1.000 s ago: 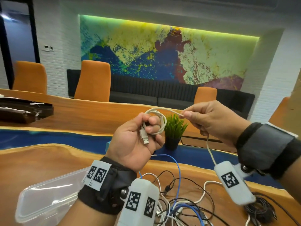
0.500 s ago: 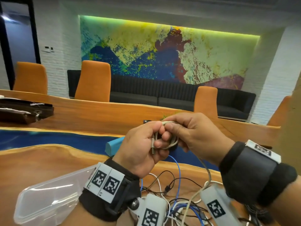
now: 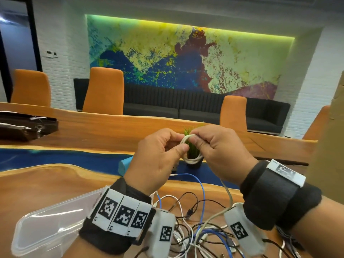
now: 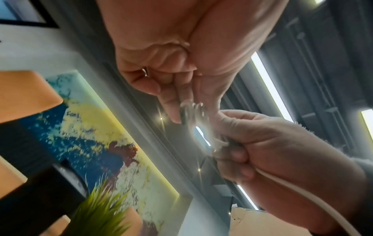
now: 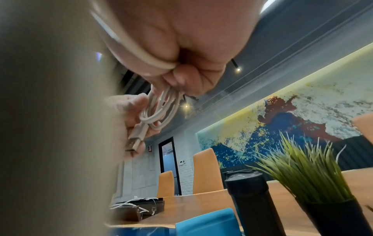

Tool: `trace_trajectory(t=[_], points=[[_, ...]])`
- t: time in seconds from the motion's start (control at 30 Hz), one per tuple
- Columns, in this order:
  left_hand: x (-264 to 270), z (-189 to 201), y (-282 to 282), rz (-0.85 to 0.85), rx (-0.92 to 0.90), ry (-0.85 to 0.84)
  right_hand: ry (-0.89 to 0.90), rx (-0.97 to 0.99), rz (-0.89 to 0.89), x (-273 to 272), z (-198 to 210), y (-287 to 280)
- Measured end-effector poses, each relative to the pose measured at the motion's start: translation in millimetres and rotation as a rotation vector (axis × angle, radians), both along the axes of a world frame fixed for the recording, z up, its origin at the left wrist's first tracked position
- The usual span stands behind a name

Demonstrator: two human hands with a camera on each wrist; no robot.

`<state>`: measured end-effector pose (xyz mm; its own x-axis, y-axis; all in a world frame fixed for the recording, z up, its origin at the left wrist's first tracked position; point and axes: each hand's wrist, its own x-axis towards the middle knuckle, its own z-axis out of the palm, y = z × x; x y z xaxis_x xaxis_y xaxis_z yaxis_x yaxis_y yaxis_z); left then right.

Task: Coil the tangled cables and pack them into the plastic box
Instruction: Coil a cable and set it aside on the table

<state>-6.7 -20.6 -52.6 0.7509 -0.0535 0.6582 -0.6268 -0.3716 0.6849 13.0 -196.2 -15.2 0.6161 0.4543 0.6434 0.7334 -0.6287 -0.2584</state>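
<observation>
Both hands hold a small coil of white USB cable (image 3: 191,159) in the air above the table. My left hand (image 3: 163,155) pinches the coil's left side between thumb and fingers. Its USB plug (image 5: 135,142) hangs beside the left fingers. My right hand (image 3: 214,151) grips the coil's top, and the cable's loose tail (image 3: 228,194) runs from under it down to the tangled pile of cables (image 3: 197,226) on the table. The clear plastic box (image 3: 50,226) lies at the lower left, partly hidden by my left wrist.
A small potted plant (image 3: 193,146) stands right behind the hands, with a black bottle (image 5: 250,199) and a light blue object (image 3: 125,164) near it. A dark tray with white cables (image 3: 26,127) sits far left. Orange chairs line the wooden table's far side.
The right hand came in from the right to meet the left, laying another loop on the coil. Both hands now hold the coil together, slightly lower.
</observation>
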Motion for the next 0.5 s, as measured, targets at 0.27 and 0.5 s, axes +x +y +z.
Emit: trace_trajectory(t=[0.27,0.5], points=[[5,-2,3,0.095,-0.107,0.038,0.24,0.027,0.071,-2,0,-10],[20,-1,28,0.175,-0.317,0.087,0.549,0.169,-0.053,-17,-21,-43]])
